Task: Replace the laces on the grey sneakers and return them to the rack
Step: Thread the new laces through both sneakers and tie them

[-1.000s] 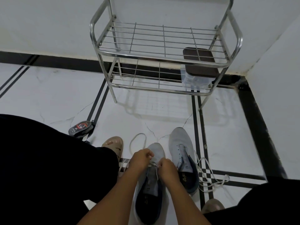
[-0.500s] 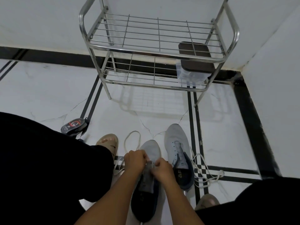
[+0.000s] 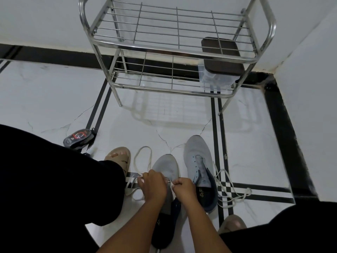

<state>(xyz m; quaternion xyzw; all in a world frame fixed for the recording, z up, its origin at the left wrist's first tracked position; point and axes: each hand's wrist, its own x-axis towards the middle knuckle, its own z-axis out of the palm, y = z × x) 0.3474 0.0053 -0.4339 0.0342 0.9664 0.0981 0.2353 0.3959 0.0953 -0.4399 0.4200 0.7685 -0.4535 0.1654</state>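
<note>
Corner of a home entryway: white marble-look floor tiles (image 3: 54,99) with black border strips, plain white walls (image 3: 36,19), and a chrome wire shoe rack (image 3: 175,46) against the wall.

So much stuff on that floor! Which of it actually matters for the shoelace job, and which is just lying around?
Part of the job:
- left sneaker, being laced by the left hand and right hand
- right sneaker, no lace in it
- white lace in the hands
- loose lace beside the right sneaker
- metal rack

Just lying about:
- lidded clear box on the rack
- small dark pouch
</note>
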